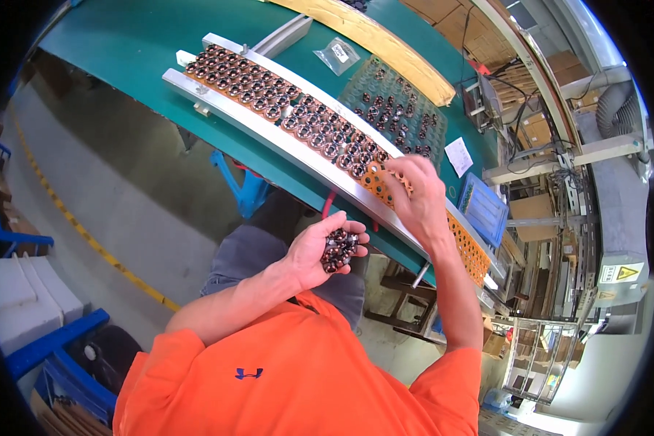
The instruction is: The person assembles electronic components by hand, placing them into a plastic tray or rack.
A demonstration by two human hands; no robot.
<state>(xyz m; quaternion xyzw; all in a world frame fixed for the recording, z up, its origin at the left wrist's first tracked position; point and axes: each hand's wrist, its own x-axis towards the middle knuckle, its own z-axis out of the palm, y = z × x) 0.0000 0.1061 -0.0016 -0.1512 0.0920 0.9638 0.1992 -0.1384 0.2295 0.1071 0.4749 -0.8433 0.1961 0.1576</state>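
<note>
Small coils (339,248), dark copper-wound rings

Workshop interior seen from above, under bright even lighting.
A long green-topped bench (134,40) runs from far left toward the right, carried on a blue frame (241,190). The grey concrete floor (116,196) on the left bears a yellow line (87,236) running diagonally. White boxes (18,298) and blue racking (54,341) stand at near left. At far right, cardboard cartons (534,131), a grey ribbed hose (621,109), a grey cabinet with a yellow warning triangle (621,275), and wire shelving (541,360) crowd the wall side. A blue tray (483,211) sits at the bench's right end.
</note>
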